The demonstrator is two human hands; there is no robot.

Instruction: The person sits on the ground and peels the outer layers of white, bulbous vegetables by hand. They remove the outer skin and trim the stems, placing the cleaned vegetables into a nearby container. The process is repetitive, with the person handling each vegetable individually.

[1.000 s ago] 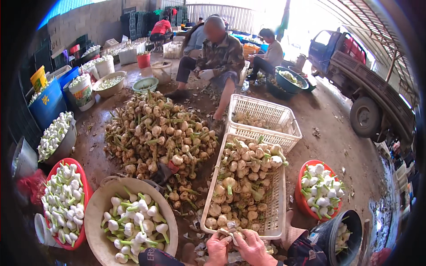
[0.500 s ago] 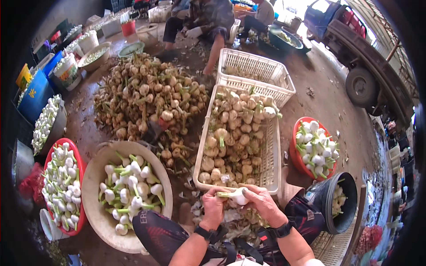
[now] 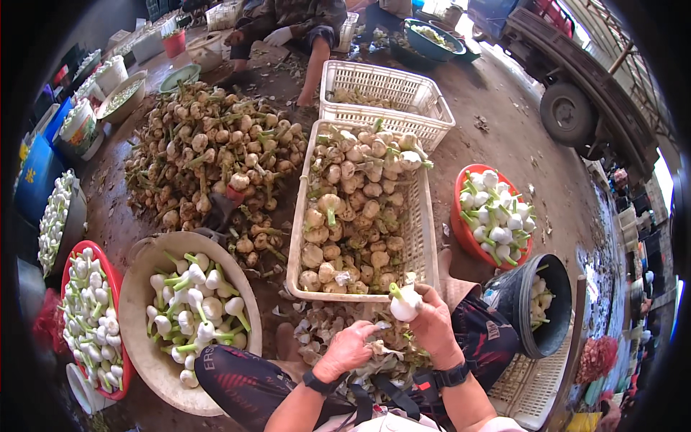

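My right hand [image 3: 436, 330] grips a white garlic bulb [image 3: 406, 305] with a short green stem pointing up and left. Lower and to the left, my left hand [image 3: 347, 351] is closed, with pale garlic skin [image 3: 384, 351] at its fingertips, apart from the bulb. Beneath both hands lies a heap of loose garlic skins [image 3: 324, 327] between my knees. Just beyond them stands a cream plastic crate [image 3: 425, 245], partly filled with brownish unpeeled garlic bulbs [image 3: 353, 216].
To the left, a wide pale basin [image 3: 137, 317] and a red basin [image 3: 119, 288] hold cleaned garlic. A red bowl [image 3: 459, 230] and dark bucket [image 3: 515, 317] stand at right. Beyond are a garlic pile [image 3: 209, 151], a second crate [image 3: 432, 119], a seated person [image 3: 302, 21] and a truck [image 3: 568, 72].
My left hand has come off the garlic bulb and moved down. My right hand has raised the bulb and turned its stem upward. The whole view has shifted slightly.
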